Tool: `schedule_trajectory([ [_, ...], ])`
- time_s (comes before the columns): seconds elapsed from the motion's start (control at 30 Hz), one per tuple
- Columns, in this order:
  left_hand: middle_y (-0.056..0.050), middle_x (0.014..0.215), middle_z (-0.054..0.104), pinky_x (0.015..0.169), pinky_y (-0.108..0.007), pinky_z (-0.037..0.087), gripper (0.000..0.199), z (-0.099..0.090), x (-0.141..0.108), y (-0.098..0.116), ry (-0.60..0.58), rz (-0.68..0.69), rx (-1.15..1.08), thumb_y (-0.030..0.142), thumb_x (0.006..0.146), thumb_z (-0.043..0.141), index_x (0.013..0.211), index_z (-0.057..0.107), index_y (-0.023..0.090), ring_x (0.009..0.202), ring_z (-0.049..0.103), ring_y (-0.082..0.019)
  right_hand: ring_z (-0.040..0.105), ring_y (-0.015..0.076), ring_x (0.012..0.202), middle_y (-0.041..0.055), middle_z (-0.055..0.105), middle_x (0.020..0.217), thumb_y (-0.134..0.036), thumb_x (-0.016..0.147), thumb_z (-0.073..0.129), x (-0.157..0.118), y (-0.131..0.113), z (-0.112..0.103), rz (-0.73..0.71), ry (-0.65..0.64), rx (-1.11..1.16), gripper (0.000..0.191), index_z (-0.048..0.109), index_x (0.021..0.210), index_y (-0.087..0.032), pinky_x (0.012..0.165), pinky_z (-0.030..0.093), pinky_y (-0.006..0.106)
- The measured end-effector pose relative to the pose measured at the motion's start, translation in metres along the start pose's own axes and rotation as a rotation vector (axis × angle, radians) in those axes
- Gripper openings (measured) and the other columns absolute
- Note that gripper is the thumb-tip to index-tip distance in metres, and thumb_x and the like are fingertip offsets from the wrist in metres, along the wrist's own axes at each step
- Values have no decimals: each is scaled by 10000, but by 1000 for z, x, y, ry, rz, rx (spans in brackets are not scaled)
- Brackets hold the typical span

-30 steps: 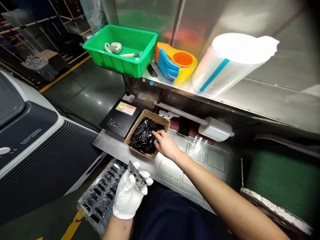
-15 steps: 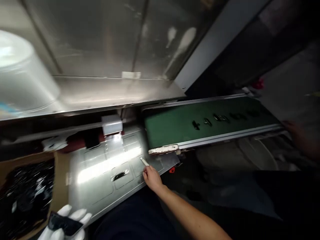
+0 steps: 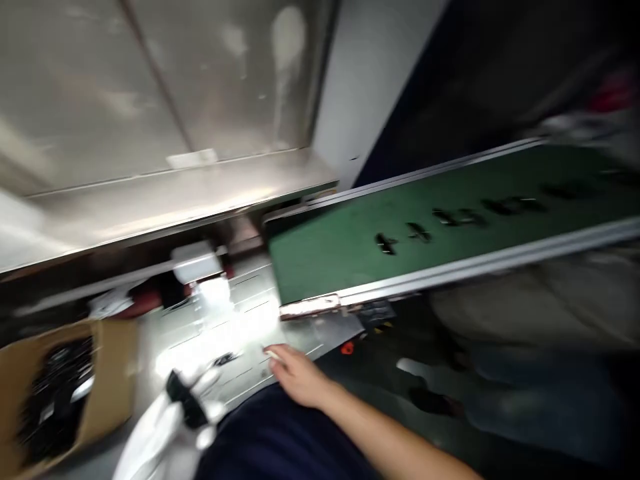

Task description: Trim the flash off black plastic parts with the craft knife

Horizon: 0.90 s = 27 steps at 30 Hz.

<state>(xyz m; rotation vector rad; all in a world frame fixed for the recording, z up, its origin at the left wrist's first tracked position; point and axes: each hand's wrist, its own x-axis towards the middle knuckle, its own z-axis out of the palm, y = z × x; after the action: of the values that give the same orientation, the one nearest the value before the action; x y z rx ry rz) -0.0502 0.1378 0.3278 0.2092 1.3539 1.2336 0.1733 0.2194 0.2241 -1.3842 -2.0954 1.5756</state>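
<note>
Your white-gloved left hand (image 3: 163, 430) is at the near left edge of the desk (image 3: 253, 300), its fingers partly curled around a black plate (image 3: 187, 402). The plate looks flat, oblong and dark, and sits tilted in your grasp; blur hides its finer detail. Your bare right hand (image 3: 303, 381), over the near right of the desk, has thumb and forefinger pinched on a small pale strip (image 3: 273, 355). Between your hands, a small dark piece (image 3: 226, 359) lies on the desk. Left of you, a cardboard box (image 3: 116, 370) holds heaped black parts (image 3: 57, 400); far right, a green conveyor belt (image 3: 320, 257) carries a row of dark pieces (image 3: 385, 244).
</note>
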Motion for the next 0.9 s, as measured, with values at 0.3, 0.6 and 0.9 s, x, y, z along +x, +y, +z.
schedule_trajectory([
  [0.3, -79, 709, 763, 441, -127, 422, 402, 45, -31, 6, -341, 244, -226, 483, 926, 698, 1247, 754, 248, 494, 608, -97, 693, 168, 950, 64, 744, 1093, -224, 1048, 502, -25, -146, -104, -696, -126, -32, 227, 650, 1216, -183, 866, 542, 287],
  [0.6, -76, 733, 773, 448, -119, 490, 380, 31, -49, 7, -383, 349, -336, 469, 935, 697, 1236, 756, 245, 576, 709, -141, 680, 159, 781, 43, 739, 937, -291, 1080, 482, -12, -179, -74, -820, -183, -322, 229, 688, 1109, -195, 691, 524, 268],
  [0.9, -101, 668, 760, 437, -143, 405, 550, -1, -55, 9, -366, 294, -283, 505, 944, 672, 1367, 670, 154, 455, 611, -107, 621, 125, 725, 15, 722, 917, -252, 1071, 496, -3, -194, -59, -857, -274, -347, 183, 672, 1056, -204, 648, 459, 245],
])
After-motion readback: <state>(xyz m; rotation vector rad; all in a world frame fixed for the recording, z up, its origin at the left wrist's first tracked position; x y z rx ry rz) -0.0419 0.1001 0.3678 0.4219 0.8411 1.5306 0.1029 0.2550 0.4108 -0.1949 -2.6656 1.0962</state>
